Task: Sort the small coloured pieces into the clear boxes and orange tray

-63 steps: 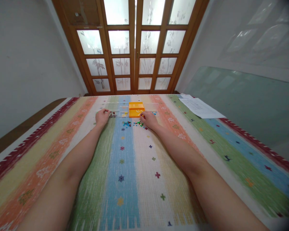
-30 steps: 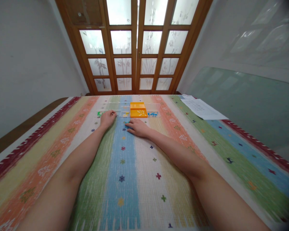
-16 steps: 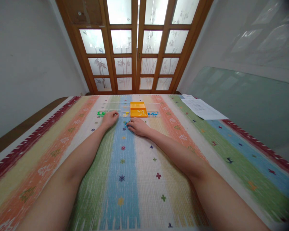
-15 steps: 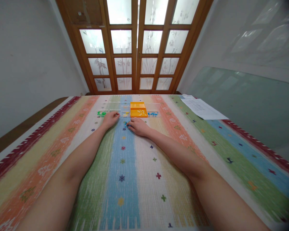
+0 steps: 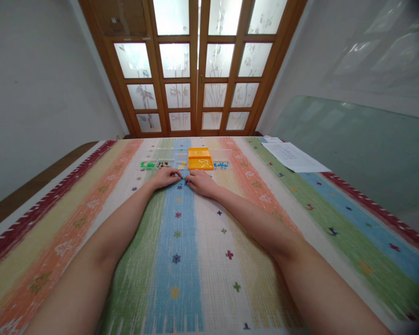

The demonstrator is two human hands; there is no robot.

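Blue pcs (image 5: 182,177): few loose on surface (image 5: 209,260) btwn L hand (image 5: 166,177) & R hand (image 5: 200,183), both curled, can't tell if pinching. Green pcs (image 5: 147,164), brown pcs (image 5: 164,164) already in clear tray (image 5: 156,164).

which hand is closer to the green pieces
Left. The left hand is on the near side of the green pieces, a little to their right; the right hand is farther right, in front of the orange box.
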